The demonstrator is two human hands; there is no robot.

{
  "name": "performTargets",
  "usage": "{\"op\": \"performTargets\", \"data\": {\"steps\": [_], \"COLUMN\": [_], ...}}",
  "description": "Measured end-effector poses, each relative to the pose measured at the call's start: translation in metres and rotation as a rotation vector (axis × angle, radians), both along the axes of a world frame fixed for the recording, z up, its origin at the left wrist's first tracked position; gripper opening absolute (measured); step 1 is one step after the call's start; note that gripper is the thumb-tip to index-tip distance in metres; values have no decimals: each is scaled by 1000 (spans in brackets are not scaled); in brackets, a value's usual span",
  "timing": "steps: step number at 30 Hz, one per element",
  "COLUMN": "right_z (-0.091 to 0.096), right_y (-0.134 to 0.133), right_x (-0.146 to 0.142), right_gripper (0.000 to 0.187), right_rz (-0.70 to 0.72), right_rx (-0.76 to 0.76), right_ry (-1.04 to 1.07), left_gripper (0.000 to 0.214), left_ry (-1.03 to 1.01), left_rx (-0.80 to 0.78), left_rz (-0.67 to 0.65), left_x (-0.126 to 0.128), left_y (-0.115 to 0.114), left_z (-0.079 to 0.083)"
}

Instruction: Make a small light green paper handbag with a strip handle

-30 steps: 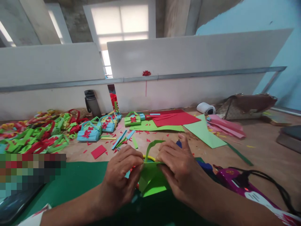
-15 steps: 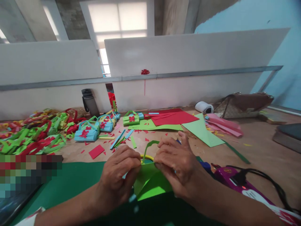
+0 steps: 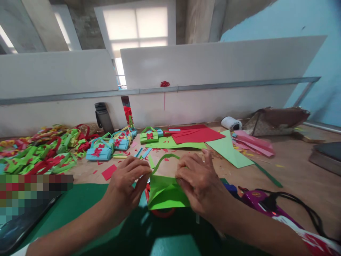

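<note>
Between my hands is a small green paper bag [image 3: 167, 193] with a flap-like fold on its front and a thin green strip handle [image 3: 163, 158] arching above it. My left hand [image 3: 130, 181] pinches its upper left corner, by one end of the handle. On the right side, the fingers of my right hand [image 3: 197, 177] are closed on the paper's upper edge, and they hide the handle's other end. Partly covered below the bag is a red ring-shaped tool handle [image 3: 163, 213]. All this is over a dark green mat [image 3: 87, 199].
Finished-looking blue paper bags [image 3: 98, 153] with red flowers stand beyond, near a heap of paper strips [image 3: 39, 156]. Red sheets [image 3: 198, 135] and a pale green sheet [image 3: 231, 151] lie further back. A purple power strip [image 3: 255, 201] with cables is at right, a dark bottle [image 3: 103, 119] behind.
My left hand has moved slightly left and up, and the bag has risen and shifted left. The handle's arch looks wider. The red tool handle below now shows.
</note>
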State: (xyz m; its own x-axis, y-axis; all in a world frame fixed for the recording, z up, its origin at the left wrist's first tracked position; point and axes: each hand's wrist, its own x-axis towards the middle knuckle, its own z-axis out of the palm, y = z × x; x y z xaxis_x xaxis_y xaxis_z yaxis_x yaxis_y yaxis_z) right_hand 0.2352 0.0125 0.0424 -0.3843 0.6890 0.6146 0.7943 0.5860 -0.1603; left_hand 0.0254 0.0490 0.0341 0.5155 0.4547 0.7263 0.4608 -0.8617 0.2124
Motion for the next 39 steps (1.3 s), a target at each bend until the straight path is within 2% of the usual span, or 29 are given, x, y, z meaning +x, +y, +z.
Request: {"op": "performTargets", "data": {"steps": [3, 4, 6, 9, 13, 18, 23, 26, 33, 39], "right_z": [-3, -3, -2, 4, 10, 10, 10, 11, 17, 22], "right_y": [-3, -4, -8, -11, -10, -8, -8, -8, -9, -11], "right_x": [-4, -5, -6, -4, 2, 4, 3, 5, 8, 7], "right_gripper": [15, 15, 15, 14, 10, 11, 10, 6, 11, 7], "right_rz": [33, 46, 63, 63, 64, 56, 53, 30, 31, 0], "right_rx": [41, 41, 49, 88, 81, 63, 96, 59, -4, -152], "right_ry": [17, 19, 33, 63, 71, 78, 99, 106, 94, 90], "left_gripper": [18, 16, 7, 19, 21, 23, 18, 18, 17, 18], "left_ry": [-1, 41, 120, 122, 24, 23, 37, 23, 4, -7], "left_rx": [206, 212, 105, -24, -83, -149, -165, -167, -234, -177], "left_rz": [91, 82, 77, 52, 43, 22, -21, -43, -106, -68], "left_x": [16, 22, 34, 42, 35, 30, 30, 30, 29, 30], "left_y": [-7, -10, -13, -12, -6, -6, -6, -7, -2, -4], "left_z": [6, 7, 8, 7, 10, 14, 14, 16, 19, 16]}}
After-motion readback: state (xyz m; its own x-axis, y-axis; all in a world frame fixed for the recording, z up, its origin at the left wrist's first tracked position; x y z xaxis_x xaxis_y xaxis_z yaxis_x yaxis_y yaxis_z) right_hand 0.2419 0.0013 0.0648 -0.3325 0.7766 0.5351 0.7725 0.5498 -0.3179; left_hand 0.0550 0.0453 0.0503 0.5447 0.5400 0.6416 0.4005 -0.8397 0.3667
